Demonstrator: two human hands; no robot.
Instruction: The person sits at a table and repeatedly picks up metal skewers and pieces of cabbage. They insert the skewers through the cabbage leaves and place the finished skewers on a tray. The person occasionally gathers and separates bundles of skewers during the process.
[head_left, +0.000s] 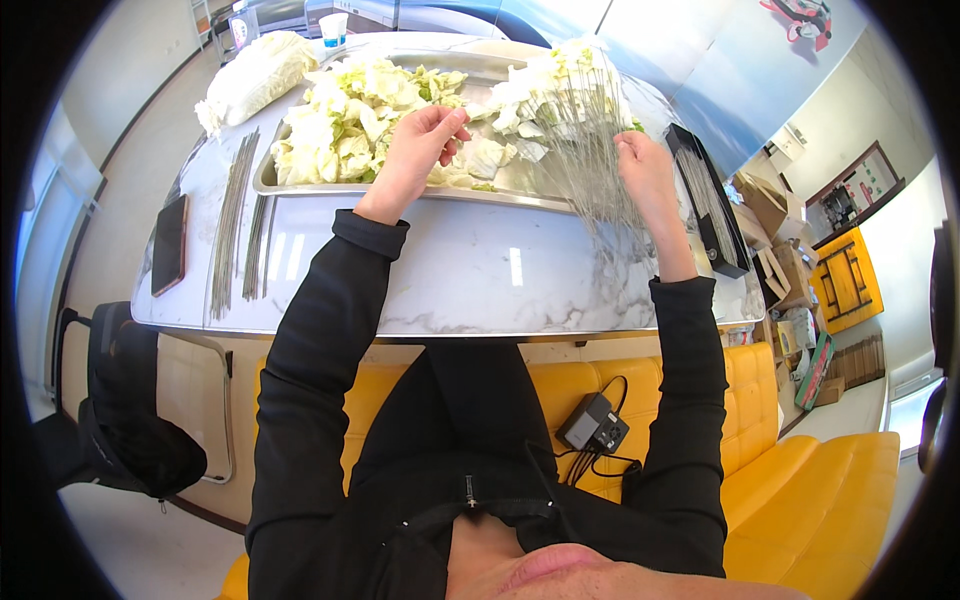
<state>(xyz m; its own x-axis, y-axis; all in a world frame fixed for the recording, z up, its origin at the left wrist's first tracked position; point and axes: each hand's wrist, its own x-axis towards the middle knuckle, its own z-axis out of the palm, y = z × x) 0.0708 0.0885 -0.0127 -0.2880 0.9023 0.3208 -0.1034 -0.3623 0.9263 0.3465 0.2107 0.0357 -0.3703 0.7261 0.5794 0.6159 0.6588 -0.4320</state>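
My left hand (424, 150) is raised over the near edge of a metal tray (525, 199), thumb against curled fingers; whether anything thin is pinched there is unclear. Torn napa cabbage leaves (352, 120) are heaped at the tray's left. A fanned bundle of thin metal skewers (585, 142) lies across its right part, over and beside paler cabbage pieces (517, 94). My right hand (645, 161) is at the right side of this bundle, its fingers curled; I cannot tell whether they grip a skewer. Some leaf shows beyond its fingertips.
On the left of the marble-patterned table (465, 262) are a whole napa cabbage (259, 79), rows of skewers (234, 225) and a phone (170, 244). A paper cup (333, 30) stands at the back. A black box (709, 202) of skewers lies at the right.
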